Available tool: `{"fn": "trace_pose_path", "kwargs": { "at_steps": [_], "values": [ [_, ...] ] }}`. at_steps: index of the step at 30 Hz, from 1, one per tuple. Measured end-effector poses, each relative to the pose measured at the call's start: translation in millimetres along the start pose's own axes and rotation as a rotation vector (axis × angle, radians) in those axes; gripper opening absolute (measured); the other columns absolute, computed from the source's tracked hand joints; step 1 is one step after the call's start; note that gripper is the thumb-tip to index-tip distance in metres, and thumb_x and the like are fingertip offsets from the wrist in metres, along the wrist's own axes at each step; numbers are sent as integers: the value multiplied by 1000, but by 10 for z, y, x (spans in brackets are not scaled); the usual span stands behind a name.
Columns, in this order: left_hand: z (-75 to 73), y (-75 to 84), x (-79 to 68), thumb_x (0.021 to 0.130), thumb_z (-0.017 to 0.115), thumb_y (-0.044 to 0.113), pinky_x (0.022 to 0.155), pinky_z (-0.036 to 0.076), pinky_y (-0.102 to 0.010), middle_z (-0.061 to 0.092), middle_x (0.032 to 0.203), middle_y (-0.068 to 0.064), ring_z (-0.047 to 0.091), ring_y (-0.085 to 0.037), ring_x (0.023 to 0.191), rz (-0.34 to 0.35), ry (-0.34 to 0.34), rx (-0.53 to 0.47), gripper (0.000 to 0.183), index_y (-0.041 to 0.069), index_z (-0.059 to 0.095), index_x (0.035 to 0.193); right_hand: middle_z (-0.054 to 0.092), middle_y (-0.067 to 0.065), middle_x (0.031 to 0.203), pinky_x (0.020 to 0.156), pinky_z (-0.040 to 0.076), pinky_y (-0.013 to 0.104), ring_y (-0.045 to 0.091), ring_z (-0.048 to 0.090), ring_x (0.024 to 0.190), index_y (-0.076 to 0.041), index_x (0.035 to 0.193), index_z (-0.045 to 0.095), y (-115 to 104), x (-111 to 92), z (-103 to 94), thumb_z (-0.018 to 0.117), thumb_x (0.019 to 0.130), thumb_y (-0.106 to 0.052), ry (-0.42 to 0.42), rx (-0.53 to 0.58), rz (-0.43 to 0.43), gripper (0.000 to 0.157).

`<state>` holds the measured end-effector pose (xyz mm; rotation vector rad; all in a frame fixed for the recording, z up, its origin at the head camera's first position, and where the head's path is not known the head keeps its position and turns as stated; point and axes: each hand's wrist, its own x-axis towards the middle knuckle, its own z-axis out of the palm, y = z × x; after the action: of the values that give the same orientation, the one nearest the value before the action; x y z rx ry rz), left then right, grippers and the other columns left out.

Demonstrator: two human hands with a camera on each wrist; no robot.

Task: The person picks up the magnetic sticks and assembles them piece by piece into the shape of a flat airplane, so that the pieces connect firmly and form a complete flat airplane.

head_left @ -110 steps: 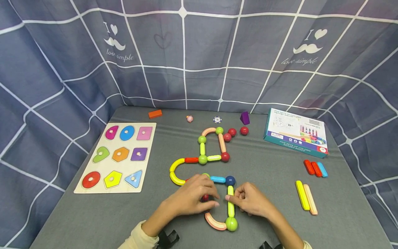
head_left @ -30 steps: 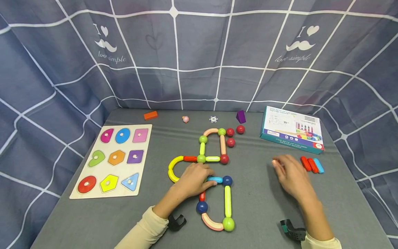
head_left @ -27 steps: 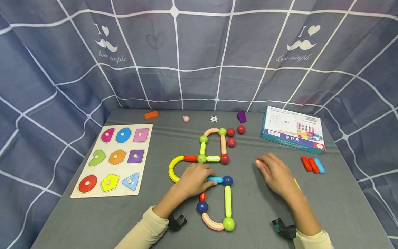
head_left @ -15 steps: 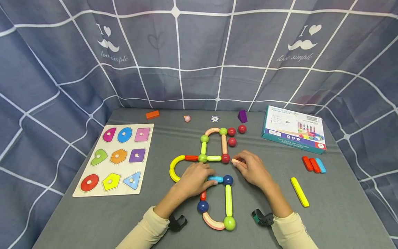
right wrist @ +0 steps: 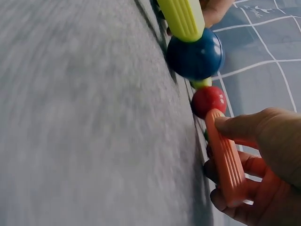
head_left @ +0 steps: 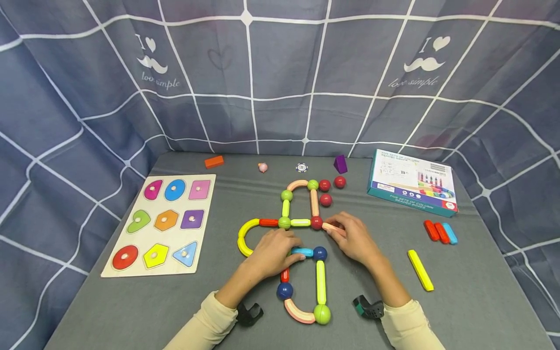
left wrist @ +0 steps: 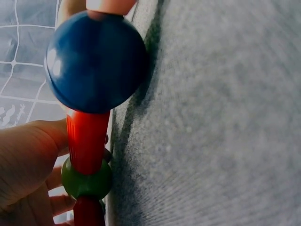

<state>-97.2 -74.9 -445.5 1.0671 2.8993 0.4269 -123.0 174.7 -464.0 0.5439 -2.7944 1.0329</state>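
My right hand [head_left: 356, 238] pinches a straight peach magnetic rod [right wrist: 228, 162] between thumb and fingers. The rod's far end meets the red ball [head_left: 317, 222] at the lower right corner of the upper loop. My left hand [head_left: 271, 253] lies over the middle of the ball-and-rod figure, its thumb and fingers around a green ball [left wrist: 87, 179] mostly hidden in the head view. Beside its thumb, a blue rod [head_left: 303, 252] leads to a dark blue ball [head_left: 320, 253]. Below it, a red rod [left wrist: 87, 141] joins another blue ball [left wrist: 96, 61].
Loose red balls [head_left: 325, 200] sit by the upper loop. A yellow rod [head_left: 420, 270], short red rods [head_left: 430, 230] and a short blue rod [head_left: 449, 233] lie at right, before a toy box [head_left: 413, 182]. A shape puzzle board [head_left: 159, 226] lies left; a purple block [head_left: 340, 164] stands behind.
My right hand has left the long lime rod, taken the peach rod from beside the yellow one, and brought it left against the red ball. Lately my left hand has stayed in place.
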Motion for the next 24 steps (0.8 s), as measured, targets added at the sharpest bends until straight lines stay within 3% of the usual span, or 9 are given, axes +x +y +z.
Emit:
{"fn": "trace_pose_path", "kwargs": {
  "at_steps": [3,7,11,13,17,20,24],
  "values": [
    [1,3,-10,87,66,44,78,45,-33,61,90,9,54,-12,84,-5,0,-7,27,21,71,100,61,-4,92,70,43,35,12,54,78,-12,108,68,36,-76,-95,72,85,-17,-3,-15,1,23],
    [2,7,-19,87,66,44,77,45,-33,61,91,8,54,-12,85,-10,0,-9,28,21,71,101,62,0,91,67,42,36,14,54,77,-9,110,67,136,-228,-361,72,85,-19,44,-71,20,27],
    [10,1,-11,87,66,44,77,45,-32,61,90,9,54,-12,84,-3,2,-4,27,21,71,101,62,2,85,62,40,34,16,54,72,-5,104,67,308,-438,-722,71,86,-20,100,-154,113,24],
    [13,1,-6,87,66,44,76,44,-32,60,89,9,53,-12,83,-1,3,-2,27,21,71,101,62,2,81,59,40,32,15,54,69,-3,102,66,401,-558,-895,70,86,-21,70,-188,190,24],
    [9,-2,0,86,66,44,75,44,-31,60,89,10,52,-12,83,-5,4,1,28,22,71,102,59,1,78,58,39,33,15,52,68,-2,101,63,543,-780,-1126,71,85,-27,-72,-244,333,31],
    [7,-2,1,87,66,44,75,44,-31,60,89,10,52,-12,83,-10,-4,2,28,22,71,102,55,1,76,58,36,33,16,49,67,-2,99,60,600,-906,-1187,73,82,-33,-156,-255,409,38],
    [11,1,1,87,65,45,75,44,-31,60,90,9,52,-12,84,-11,-12,6,29,22,71,103,50,0,71,55,33,31,15,45,61,-3,95,58,626,-966,-1162,73,82,-31,-161,-240,422,33]
  ]
}}
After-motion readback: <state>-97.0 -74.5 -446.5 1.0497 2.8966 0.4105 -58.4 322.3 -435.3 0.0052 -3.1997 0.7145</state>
